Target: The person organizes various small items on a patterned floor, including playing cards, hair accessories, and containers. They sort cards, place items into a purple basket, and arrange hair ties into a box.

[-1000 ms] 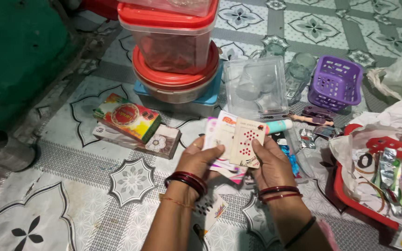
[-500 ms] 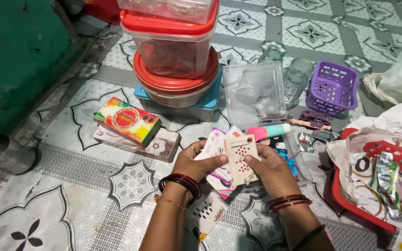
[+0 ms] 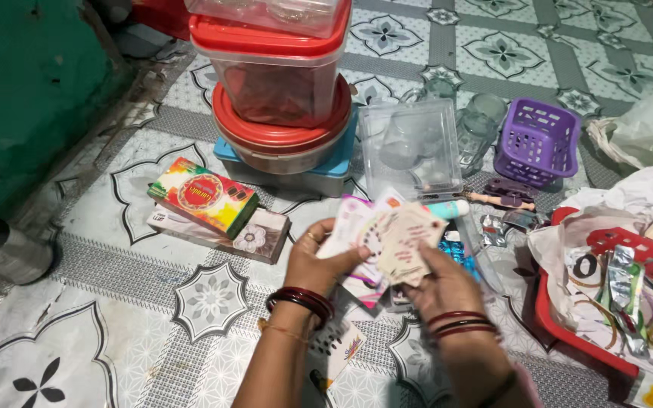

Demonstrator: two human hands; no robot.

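Since a moment ago, you are tilting the front sticker card (image 3: 410, 240) rightward at the frame's centre. Your left hand (image 3: 317, 261) is gripping the card stack (image 3: 357, 242); your right hand (image 3: 440, 283) is pinching that front card. Stacked red-lidded tubs (image 3: 277, 83) are standing above, on the patterned floor (image 3: 115, 317).

the cards (image 3: 387, 242) are held between the left hand (image 3: 319, 261) and right hand (image 3: 440, 283). left of them two boxes (image 3: 213, 204) lie stacked; behind, tubs (image 3: 277, 91) stand stacked. a basket (image 3: 538, 140) sits far right, a tray (image 3: 568, 317) right; another card (image 3: 338, 344), perhaps, lies below.
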